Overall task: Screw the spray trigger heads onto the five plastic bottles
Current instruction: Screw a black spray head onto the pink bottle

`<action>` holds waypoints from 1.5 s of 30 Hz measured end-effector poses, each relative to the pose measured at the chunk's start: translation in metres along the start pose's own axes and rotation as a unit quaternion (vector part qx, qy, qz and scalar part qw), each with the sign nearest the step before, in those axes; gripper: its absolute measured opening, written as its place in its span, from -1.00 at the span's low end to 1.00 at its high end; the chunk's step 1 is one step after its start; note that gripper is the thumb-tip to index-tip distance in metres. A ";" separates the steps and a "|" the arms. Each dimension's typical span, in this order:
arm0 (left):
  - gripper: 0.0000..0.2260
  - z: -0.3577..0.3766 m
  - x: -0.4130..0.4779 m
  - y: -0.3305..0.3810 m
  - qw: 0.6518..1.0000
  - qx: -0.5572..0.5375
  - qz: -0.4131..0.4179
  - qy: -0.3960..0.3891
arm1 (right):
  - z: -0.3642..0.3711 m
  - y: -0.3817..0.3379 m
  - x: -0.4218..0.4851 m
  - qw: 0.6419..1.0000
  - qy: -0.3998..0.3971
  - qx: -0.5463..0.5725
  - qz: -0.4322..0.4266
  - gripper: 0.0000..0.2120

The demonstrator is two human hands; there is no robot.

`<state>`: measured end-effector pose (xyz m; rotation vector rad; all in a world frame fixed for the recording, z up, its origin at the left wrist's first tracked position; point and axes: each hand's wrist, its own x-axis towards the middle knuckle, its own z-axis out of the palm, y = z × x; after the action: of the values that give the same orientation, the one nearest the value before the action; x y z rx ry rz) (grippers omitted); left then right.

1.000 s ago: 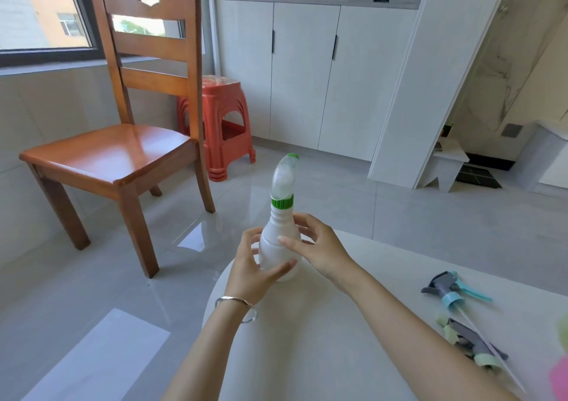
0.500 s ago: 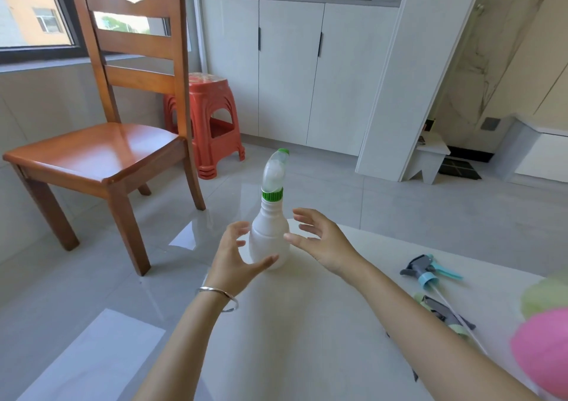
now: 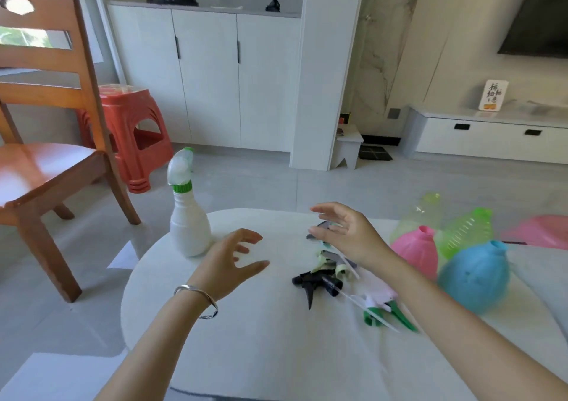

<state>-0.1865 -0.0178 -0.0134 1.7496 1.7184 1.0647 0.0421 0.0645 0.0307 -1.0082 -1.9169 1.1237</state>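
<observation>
With white bottle (image 3: 189, 225) capped, right hand (image 3: 347, 231), grip wide and empty, hovers over trigger heads (image 3: 325, 277); left hand (image 3: 229, 264) wide, farther

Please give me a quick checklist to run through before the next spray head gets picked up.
1. White bottle upright with its head on, clear of the hands: ok.
2. Left hand empty and open: ok.
3. Right hand empty, above the loose heads: ok.
4. Black trigger head free to grasp on the table: ok.
5. Pink bottle and blue bottle necks uncapped: ok.
6. Which head fits which bottle: cannot tell, the pile is blurred.
</observation>
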 end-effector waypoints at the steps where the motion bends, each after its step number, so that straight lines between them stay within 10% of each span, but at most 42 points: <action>1: -0.68 0.010 0.001 0.009 1.000 -0.003 0.011 -0.011 | -0.013 0.001 -0.009 1.000 0.019 -0.002 -0.001 -0.74; 14: -0.56 0.107 0.023 0.075 0.996 -0.046 0.067 -0.047 | -0.109 0.056 -0.069 0.964 0.264 -0.037 0.001 -0.45; 36: -0.52 0.140 0.033 0.086 0.986 -0.152 0.033 -0.058 | -0.104 0.097 -0.073 0.962 0.237 -0.107 0.087 -0.27; 45: -0.06 0.135 0.025 0.100 0.981 -0.161 0.068 -0.088 | -0.078 0.028 -0.076 0.989 0.129 0.074 0.019 -0.35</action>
<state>-0.0210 0.0211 -0.0107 1.7108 1.2567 1.1359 0.1505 0.0368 0.0232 -1.0550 -1.5922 1.0824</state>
